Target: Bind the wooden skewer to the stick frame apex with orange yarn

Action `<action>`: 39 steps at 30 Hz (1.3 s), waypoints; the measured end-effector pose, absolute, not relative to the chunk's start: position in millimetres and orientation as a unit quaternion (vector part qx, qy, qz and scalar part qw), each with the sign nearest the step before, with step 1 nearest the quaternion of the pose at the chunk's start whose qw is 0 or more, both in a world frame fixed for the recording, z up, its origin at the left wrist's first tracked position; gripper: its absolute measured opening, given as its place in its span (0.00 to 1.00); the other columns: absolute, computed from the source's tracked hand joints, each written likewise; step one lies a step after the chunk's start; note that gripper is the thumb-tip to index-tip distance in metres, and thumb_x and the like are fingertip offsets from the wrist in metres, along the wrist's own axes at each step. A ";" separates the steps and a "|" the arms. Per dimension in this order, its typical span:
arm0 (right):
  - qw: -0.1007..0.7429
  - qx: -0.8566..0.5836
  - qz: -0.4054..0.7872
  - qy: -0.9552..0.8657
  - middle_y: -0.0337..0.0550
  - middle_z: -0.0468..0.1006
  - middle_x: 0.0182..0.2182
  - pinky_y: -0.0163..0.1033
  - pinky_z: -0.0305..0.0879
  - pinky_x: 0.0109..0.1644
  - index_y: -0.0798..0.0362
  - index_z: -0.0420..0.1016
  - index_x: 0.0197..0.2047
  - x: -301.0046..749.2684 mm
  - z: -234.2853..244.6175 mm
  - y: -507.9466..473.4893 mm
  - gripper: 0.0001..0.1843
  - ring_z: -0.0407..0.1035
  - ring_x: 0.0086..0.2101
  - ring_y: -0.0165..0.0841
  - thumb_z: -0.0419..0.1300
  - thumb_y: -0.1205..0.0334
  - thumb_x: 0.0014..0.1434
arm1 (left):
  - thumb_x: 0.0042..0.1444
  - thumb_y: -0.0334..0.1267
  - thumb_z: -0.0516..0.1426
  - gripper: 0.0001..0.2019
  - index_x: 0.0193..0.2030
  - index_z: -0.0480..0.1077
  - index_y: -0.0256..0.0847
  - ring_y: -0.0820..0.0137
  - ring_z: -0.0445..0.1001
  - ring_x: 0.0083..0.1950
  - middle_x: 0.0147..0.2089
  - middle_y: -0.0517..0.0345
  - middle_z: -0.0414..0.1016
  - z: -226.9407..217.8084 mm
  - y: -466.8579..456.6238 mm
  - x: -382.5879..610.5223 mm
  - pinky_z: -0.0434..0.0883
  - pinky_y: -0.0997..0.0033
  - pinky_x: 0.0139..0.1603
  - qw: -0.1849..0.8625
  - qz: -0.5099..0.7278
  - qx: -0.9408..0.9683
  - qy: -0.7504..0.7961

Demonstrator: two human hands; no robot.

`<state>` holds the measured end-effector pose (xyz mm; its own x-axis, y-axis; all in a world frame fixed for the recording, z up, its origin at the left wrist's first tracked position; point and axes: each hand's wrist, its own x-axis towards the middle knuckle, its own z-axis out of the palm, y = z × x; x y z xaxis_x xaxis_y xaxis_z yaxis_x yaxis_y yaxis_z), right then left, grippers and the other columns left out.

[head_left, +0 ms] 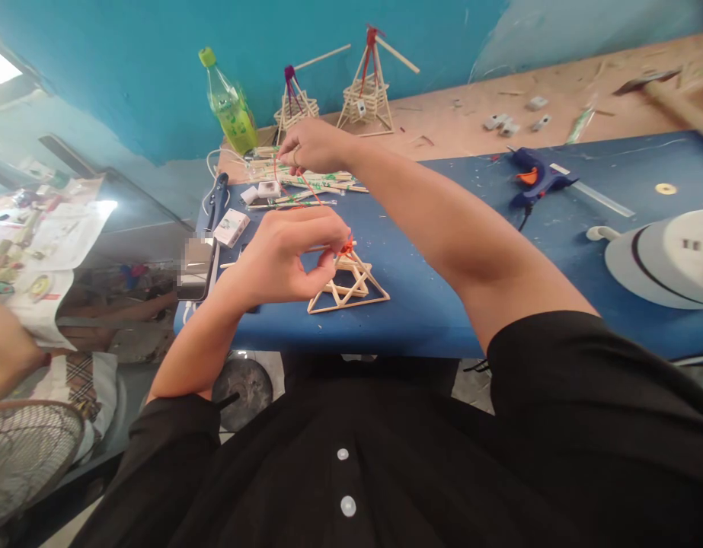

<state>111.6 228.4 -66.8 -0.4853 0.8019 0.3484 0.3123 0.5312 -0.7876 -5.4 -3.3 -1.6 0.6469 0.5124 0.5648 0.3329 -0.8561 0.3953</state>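
Observation:
A small pyramid of wooden sticks (351, 304) stands on the blue mat near its front edge, with red string wound about its top. My left hand (285, 255) is closed at that top, thumb and forefinger pinching it by the wrapped string. Farther forward and higher, my right hand (314, 144) pinches the loose red string (312, 190), which runs between the two hands. Part of the pyramid's left side and a stick reaching left from the top are hidden behind my left hand. A ring shows on my right hand.
Two finished-looking stick models (367, 99) stand at the wall beside a green bottle (231, 106). Wrapped chopsticks (333, 181), a small white box (231, 227) and a phone (194, 270) lie left. A glue gun (531, 175), white power socket (665, 259) and hammer (679, 106) are right. Another person's arm (8, 342) is far left.

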 end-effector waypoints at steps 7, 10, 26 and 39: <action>0.160 -0.299 0.363 -0.868 0.40 0.85 0.31 0.44 0.73 0.46 0.55 0.88 0.41 105.2 -55.8 207.6 0.10 0.76 0.33 0.31 0.67 0.59 0.64 | 0.55 0.22 0.57 0.11 0.36 0.73 0.44 0.67 0.85 0.42 0.39 0.58 0.84 2.7 -0.2 -5.5 0.80 0.64 0.42 0.157 0.340 0.898 0.230; 0.039 -0.255 0.352 -0.900 0.38 0.85 0.33 0.43 0.70 0.48 0.58 0.89 0.43 110.6 -49.7 182.9 0.11 0.75 0.39 0.34 0.66 0.61 0.63 | 0.56 0.22 0.57 0.10 0.35 0.72 0.43 0.68 0.84 0.42 0.38 0.57 0.83 5.7 1.0 -4.5 0.78 0.67 0.38 0.177 0.333 0.898 0.226; 0.300 -0.388 0.259 -0.832 0.41 0.81 0.28 0.46 0.74 0.48 0.48 0.88 0.35 201.8 -18.0 123.0 0.06 0.74 0.34 0.38 0.73 0.68 0.54 | 0.54 0.24 0.59 0.09 0.33 0.75 0.43 0.67 0.82 0.39 0.35 0.55 0.82 9.9 3.3 -2.3 0.79 0.69 0.34 0.215 0.320 0.886 0.257; 0.527 -0.332 0.384 -0.682 0.43 0.87 0.39 0.40 0.76 0.40 0.48 0.86 0.41 215.3 -74.1 -15.8 0.13 0.79 0.38 0.34 0.73 0.47 0.62 | 0.54 0.26 0.62 0.06 0.35 0.78 0.41 0.71 0.78 0.36 0.36 0.57 0.82 11.5 -7.1 4.2 0.84 0.71 0.38 0.258 0.330 0.841 0.342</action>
<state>215.3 -15.8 -74.1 -0.2252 0.8568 0.4640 0.0480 0.4854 -0.8730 4.2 -7.1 11.5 0.5479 0.7462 0.3782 0.4058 -0.6324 0.6598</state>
